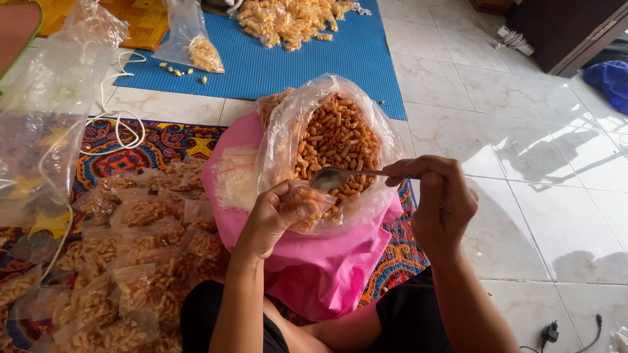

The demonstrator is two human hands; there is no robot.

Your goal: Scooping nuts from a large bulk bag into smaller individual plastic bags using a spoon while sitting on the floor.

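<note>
My right hand [441, 199] pinches the handle of a metal spoon [333, 176], whose bowl hovers over a big clear bag of orange tube-shaped snacks [337, 140]. That bag rests on a pink cloth [327, 268] in my lap. My left hand [275, 216] grips a small clear plastic bag [307, 206] partly filled with the snacks, held right under the spoon's bowl. A flat stack of empty small bags [237, 176] lies on the pink cloth, just left of the big bag.
Several filled small snack bags [140, 261] are piled on a patterned mat at my left. A blue mat [288, 59] ahead carries a heap of packed snacks and a half-full bag [196, 46]. A white cord [124, 124], large empty plastic bags [46, 111], tiled floor at right.
</note>
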